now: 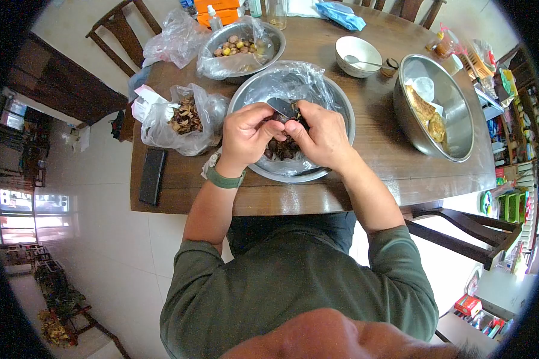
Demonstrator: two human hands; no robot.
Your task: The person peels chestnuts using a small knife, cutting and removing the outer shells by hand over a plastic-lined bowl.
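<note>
Print on bright orange box point(218, 17) too small to read. Left hand point(245, 130) and right hand point(322, 131) drawn together — fingers pinched on dark brown round nut point(282, 118), held above wide plastic-lined steel basin point(244, 97) with more dark nuts point(278, 151). Steel bowl point(278, 43) behind held tan and yellow round pieces point(235, 45); clear plastic bag point(211, 110), brown shell scraps point(186, 118); deep steel bowl point(461, 110), browned flat pieces point(435, 127).
</note>
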